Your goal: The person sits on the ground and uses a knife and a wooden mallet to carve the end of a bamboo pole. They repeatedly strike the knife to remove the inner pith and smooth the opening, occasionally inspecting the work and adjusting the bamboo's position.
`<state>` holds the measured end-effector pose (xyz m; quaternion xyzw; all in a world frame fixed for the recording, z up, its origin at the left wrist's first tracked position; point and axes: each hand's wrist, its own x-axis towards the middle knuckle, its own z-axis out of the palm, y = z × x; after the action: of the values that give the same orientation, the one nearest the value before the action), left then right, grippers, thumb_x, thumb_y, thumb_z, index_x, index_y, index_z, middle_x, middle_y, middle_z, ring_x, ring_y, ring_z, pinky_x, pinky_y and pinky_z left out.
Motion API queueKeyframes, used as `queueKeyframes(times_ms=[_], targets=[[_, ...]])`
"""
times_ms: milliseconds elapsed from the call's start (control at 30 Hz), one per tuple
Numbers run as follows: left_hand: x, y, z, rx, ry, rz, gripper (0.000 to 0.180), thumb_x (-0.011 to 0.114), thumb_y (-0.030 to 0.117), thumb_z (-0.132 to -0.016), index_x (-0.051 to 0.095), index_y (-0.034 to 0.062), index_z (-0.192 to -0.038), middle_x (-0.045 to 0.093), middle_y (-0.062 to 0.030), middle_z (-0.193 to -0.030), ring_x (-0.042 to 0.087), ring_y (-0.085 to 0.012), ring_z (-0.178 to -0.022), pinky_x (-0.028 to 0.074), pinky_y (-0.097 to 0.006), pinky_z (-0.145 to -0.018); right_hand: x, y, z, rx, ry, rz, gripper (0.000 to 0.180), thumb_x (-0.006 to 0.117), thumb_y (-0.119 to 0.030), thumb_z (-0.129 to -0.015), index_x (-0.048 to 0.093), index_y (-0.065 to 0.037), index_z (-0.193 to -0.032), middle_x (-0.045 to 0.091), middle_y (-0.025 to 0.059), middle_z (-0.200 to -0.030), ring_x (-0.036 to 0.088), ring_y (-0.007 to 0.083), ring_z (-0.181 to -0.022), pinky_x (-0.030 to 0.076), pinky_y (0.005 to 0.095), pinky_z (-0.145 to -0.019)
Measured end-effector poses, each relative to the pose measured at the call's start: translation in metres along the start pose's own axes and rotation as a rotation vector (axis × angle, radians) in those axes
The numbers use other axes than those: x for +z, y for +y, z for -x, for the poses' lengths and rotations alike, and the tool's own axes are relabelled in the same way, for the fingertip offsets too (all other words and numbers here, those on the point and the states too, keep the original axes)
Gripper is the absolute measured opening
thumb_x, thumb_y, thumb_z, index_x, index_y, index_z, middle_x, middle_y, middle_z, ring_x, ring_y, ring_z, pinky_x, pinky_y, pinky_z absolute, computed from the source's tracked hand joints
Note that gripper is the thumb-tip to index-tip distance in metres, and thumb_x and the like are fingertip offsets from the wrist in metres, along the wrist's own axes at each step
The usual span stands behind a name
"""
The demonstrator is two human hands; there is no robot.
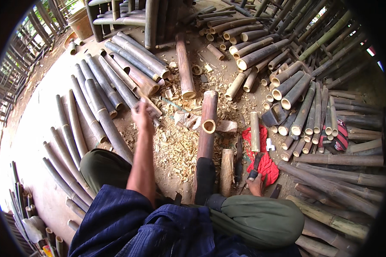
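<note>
My left hand is stretched forward and closed around the end of a short bamboo piece, up and to the left of the open-ended bamboo tube that lies pointing away from me in the middle of the floor. My right hand sits low and to the right of that tube, fingers wrapped around the dark handle of a tool whose head rests on a red cloth. A pale short bamboo length lies across the cloth, right of the tube. Wood shavings cover the ground left of the tube. Long grey bamboo poles fan out far left of it, and stacks of cut bamboo sections pile up to its upper right. My knees, in green trousers, flank the tube's near end
</note>
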<state>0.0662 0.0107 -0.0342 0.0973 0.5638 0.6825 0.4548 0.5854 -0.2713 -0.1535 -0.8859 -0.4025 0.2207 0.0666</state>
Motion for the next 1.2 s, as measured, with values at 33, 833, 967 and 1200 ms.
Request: queueKeyframes(times_ms=[33, 833, 967, 1200], targets=[[-0.022, 0.016, -0.038, 0.111, 0.109, 0.016, 0.047, 0.077, 0.034, -0.094, 0.052, 0.0060, -0.121, 0.064, -0.0040, -0.095, 0.062, -0.0155, -0.074, 0.052, -0.031, -0.062, 0.012, -0.010, -0.005, -0.035, 0.076, -0.054, 0.062, 0.079, -0.035, -0.084, 0.048, 0.001, -0.123, 0.067, 0.0292, -0.103, 0.067, 0.0485, -0.099, 0.052, 0.0543, -0.087], [-0.051, -0.105, 0.049, -0.560, -1.105, -0.843, 0.055, 0.068, 0.053, -0.099, 0.076, -0.0007, -0.103, 0.075, -0.0125, -0.088, 0.068, -0.0185, -0.077, 0.056, -0.035, -0.070, -0.251, -0.204, -0.190, 0.205, -0.104, -0.377, 0.038, 0.070, -0.025, -0.096, 0.056, -0.005, -0.126, 0.061, 0.0115, -0.075, 0.061, 0.0222, -0.054, 0.046, 0.0367, -0.041], [-0.036, -0.102, 0.075, -0.503, -1.309, -0.978, 0.068, 0.062, 0.060, -0.100, 0.075, -0.0061, -0.112, 0.074, -0.0137, -0.083, 0.068, -0.0214, -0.080, 0.056, -0.039, -0.078, -0.222, -0.201, -0.240, 0.189, -0.071, -0.169, 0.040, 0.069, -0.027, -0.097, 0.060, -0.007, -0.130, 0.064, 0.0079, -0.079, 0.058, 0.0201, -0.053, 0.049, 0.0407, -0.050], [-0.011, -0.095, 0.085, -0.317, -1.381, -1.086, 0.067, 0.057, 0.063, -0.100, 0.075, -0.0005, -0.114, 0.075, -0.0192, -0.091, 0.072, -0.0314, -0.087, 0.055, -0.045, -0.080, -0.219, -0.183, -0.256, 0.202, -0.172, -0.274, 0.036, 0.068, -0.028, -0.098, 0.057, -0.003, -0.121, 0.063, 0.0099, -0.075, 0.058, 0.0219, -0.050, 0.046, 0.0369, -0.043]])
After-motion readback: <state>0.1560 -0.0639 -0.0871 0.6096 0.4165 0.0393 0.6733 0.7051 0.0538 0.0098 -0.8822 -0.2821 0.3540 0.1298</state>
